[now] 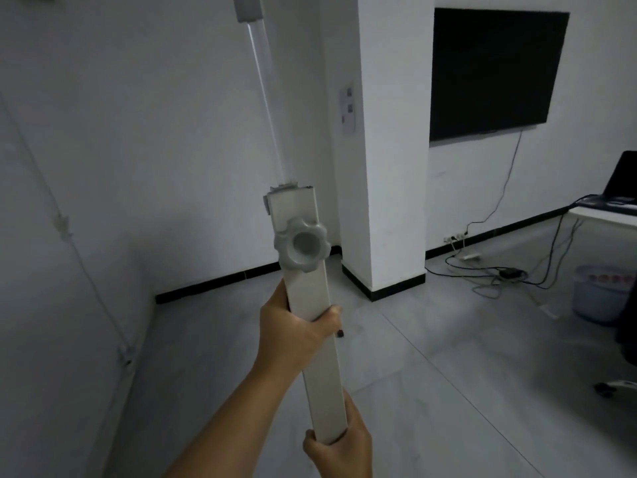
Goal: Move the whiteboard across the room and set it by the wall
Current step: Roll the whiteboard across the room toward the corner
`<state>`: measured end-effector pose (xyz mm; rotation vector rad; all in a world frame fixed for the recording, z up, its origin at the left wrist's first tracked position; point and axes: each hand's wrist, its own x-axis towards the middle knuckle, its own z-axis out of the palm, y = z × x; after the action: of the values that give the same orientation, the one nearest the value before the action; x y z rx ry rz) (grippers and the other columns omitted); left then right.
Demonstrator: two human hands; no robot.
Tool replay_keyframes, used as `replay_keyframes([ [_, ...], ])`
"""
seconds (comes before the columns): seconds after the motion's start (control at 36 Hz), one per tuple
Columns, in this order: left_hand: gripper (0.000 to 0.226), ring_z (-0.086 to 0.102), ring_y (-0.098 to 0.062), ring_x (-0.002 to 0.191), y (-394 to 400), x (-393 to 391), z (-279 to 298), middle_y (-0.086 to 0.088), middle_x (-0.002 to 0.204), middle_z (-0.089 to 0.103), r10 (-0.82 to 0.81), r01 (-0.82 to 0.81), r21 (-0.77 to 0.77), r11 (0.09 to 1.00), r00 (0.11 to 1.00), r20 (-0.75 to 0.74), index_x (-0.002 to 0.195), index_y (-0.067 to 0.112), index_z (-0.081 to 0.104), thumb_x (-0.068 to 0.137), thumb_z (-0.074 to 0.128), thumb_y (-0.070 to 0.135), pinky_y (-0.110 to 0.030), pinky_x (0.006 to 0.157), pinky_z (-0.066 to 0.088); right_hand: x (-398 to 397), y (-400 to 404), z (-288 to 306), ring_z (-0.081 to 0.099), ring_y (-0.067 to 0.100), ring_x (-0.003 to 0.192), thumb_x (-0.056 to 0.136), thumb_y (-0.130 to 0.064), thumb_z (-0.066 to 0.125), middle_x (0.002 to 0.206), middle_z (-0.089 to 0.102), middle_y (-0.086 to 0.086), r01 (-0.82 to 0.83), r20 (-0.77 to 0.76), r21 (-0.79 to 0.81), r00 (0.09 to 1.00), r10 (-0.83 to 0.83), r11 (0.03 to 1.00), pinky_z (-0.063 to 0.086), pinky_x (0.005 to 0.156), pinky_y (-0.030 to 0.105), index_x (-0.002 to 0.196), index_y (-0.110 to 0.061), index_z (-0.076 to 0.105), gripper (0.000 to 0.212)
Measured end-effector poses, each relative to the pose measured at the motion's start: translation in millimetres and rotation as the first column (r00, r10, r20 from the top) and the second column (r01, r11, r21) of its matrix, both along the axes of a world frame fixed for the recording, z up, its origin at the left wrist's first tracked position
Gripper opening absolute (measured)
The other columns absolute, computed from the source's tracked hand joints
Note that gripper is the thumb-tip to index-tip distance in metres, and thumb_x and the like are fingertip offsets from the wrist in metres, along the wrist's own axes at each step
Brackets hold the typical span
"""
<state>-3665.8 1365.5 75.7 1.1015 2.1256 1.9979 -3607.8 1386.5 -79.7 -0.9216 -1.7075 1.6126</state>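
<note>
Nearly at the wall.
My left hand (293,334) and right hand (339,450) gripped the whiteboard (310,294) post (board unseen); setting down remained.

Left hand (293,331) and right hand (339,443) each have fingers wrapped closed, right hand lower.
</note>
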Motion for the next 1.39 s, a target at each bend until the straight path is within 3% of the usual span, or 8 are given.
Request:
replay_keyframes([
  [0.17, 0.031, 0.052, -0.010, 0.058, 47.2, -97.7, -0.8, 0.002, 0.063, 0.052, 0.008, -0.008, -0.014, 1.000, 1.000, 0.013, 0.062, 0.023, 0.047, 0.065, 0.072, 0.004, -0.006, 0.040, 0.040, -99.2, 46.3, -7.4, 0.057, 0.022, 0.099, 0.046, -0.019, 0.066, 0.120, 0.059, 0.006, -0.025, -0.058, -0.059, 0.998, 0.022, 0.998, 0.053, 0.086, 0.036, 0.135, -0.018, 0.037, 0.093],
  [0.31, 0.031, 0.054, -0.004, 0.051, 82.8, -178.5, 0.7, 0.002, 0.060, 0.051, 0.035, -0.035, -0.023, 0.999, 0.999, 0.018, 0.058, 0.021, 0.047, 0.065, 0.072, 0.004, -0.005, 0.038, 0.038, -177.1, 80.7, -6.6, 0.055, 0.019, 0.101, 0.060, -0.006, 0.070, 0.120, 0.058, 0.004, -0.054, -0.094, -0.059, 0.994, 0.048, 0.997, 0.051, 0.091, 0.039, 0.136, -0.020, 0.035, 0.085],
  [0.39, 0.030, 0.053, -0.006, 0.053, 99.1, -220.5, -0.2, 0.002, 0.060, 0.052, 0.022, -0.021, -0.027, 0.999, 1.000, 0.014, 0.059, 0.021, 0.048, 0.065, 0.072, 0.004, -0.007, 0.039, 0.041, -219.1, 94.0, -8.6, 0.056, 0.019, 0.102, 0.052, -0.016, 0.068, 0.121, 0.057, 0.003, -0.051, -0.096, -0.050, 0.994, 0.046, 0.997, 0.052, 0.091, 0.040, 0.136, -0.021, 0.035, 0.091],
  [0.56, 0.030, 0.055, -0.005, 0.054, 130.2, -323.5, 1.8, 0.003, 0.062, 0.052, -0.013, 0.013, -0.010, 1.000, 1.000, 0.006, 0.061, 0.022, 0.048, 0.064, 0.072, 0.005, -0.006, 0.040, 0.042, -322.3, 123.7, -7.1, 0.055, 0.020, 0.102, 0.052, -0.017, 0.069, 0.121, 0.057, 0.004, 0.000, -0.095, -0.047, 0.995, -0.005, 0.999, 0.052, 0.089, 0.039, 0.135, -0.022, 0.035, 0.090],
  [0.72, 0.032, 0.054, 0.001, 0.053, 158.9, -424.4, 6.4, 0.007, 0.063, 0.052, -0.089, 0.089, -0.003, 0.996, 0.996, -0.007, 0.062, 0.026, 0.046, 0.066, 0.072, 0.007, -0.003, 0.042, 0.041, -420.5, 151.4, -3.5, 0.058, 0.013, 0.093, 0.065, -0.009, 0.069, 0.112, 0.061, 0.005, 0.042, -0.048, -0.002, 0.998, -0.042, 0.999, 0.049, 0.060, 0.008, 0.131, -0.017, 0.041, 0.073],
  [0.94, 0.035, 0.054, 0.010, 0.050, 204.9, -546.7, 3.9, 0.008, 0.061, 0.053, -0.162, 0.163, 0.020, 0.986, 0.986, -0.046, 0.061, 0.028, 0.047, 0.063, 0.073, 0.005, -0.004, 0.043, 0.043, -543.7, 191.7, -3.5, 0.059, 0.018, 0.087, 0.049, -0.024, 0.064, 0.104, 0.063, 0.005, 0.128, -0.012, -0.039, 0.992, -0.128, 0.991, 0.052, 0.068, 0.026, 0.128, -0.022, 0.045, 0.081],
  [1.08, 0.037, 0.055, 0.010, 0.050, 241.7, -615.7, 2.4, 0.009, 0.061, 0.054, -0.189, 0.190, 0.020, 0.982, 0.980, -0.055, 0.061, 0.029, 0.047, 0.062, 0.074, 0.003, -0.004, 0.043, 0.042, -612.0, 226.8, -1.9, 0.057, 0.022, 0.091, 0.059, -0.011, 0.070, 0.107, 0.062, 0.006, 0.174, 0.003, -0.064, 0.985, -0.175, 0.983, 0.053, 0.076, 0.032, 0.127, -0.020, 0.046, 0.073],
  [1.39, 0.035, 0.053, 0.014, 0.051, 321.8, -764.4, 6.6, 0.010, 0.066, 0.053, -0.174, 0.173, -0.029, 0.985, 0.984, -0.028, 0.063, 0.030, 0.047, 0.065, 0.072, 0.007, -0.003, 0.044, 0.043, -759.0, 305.5, -3.0, 0.057, 0.020, 0.097, 0.067, -0.007, 0.072, 0.112, 0.061, 0.006, 0.156, -0.054, 0.008, 0.986, -0.156, 0.988, 0.053, 0.076, 0.024, 0.129, -0.017, 0.043, 0.069],
])
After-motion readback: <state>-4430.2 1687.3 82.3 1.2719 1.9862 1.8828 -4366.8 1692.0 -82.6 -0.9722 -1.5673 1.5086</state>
